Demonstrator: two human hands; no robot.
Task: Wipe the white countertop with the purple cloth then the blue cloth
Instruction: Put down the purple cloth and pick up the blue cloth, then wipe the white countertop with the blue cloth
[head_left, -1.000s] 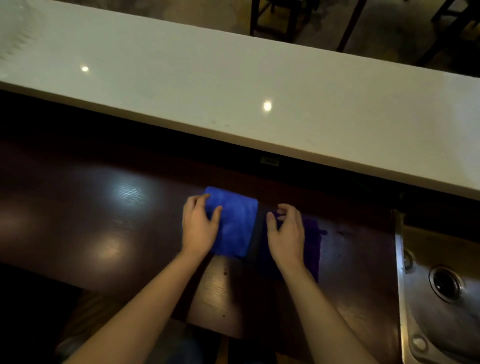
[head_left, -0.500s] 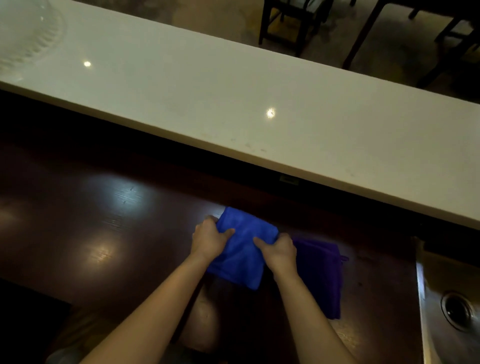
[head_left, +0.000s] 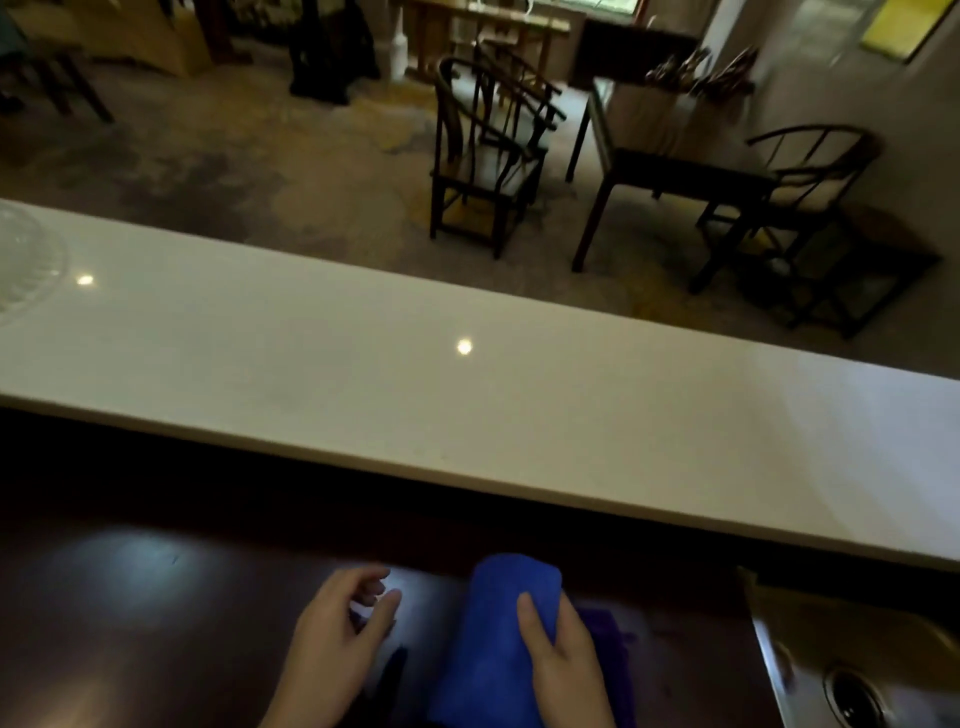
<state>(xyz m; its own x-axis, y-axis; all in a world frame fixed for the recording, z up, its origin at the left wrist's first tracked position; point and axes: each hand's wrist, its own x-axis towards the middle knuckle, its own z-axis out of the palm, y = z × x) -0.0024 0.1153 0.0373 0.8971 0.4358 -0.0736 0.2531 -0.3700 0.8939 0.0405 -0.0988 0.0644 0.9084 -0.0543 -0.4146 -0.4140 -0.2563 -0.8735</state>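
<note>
The blue cloth (head_left: 493, 639) hangs lifted above the dark wooden counter, draped over my right hand (head_left: 561, 670), whose thumb presses on its front. The purple cloth (head_left: 608, 639) lies flat on the dark counter just right of and partly under that hand. My left hand (head_left: 337, 639) hovers to the left of the blue cloth with fingers apart, holding nothing. The long white countertop (head_left: 467, 395) runs across the view above both hands.
A steel sink (head_left: 852, 696) with a drain sits at the lower right. A clear glass dish (head_left: 26, 260) rests on the white countertop's far left end. Beyond the counter stand dark wooden chairs (head_left: 488, 161) and a table (head_left: 670, 166).
My left hand has let go of the blue cloth. My right hand has raised the cloth alone. The camera has tilted upward, bringing the room beyond the counter into view.
</note>
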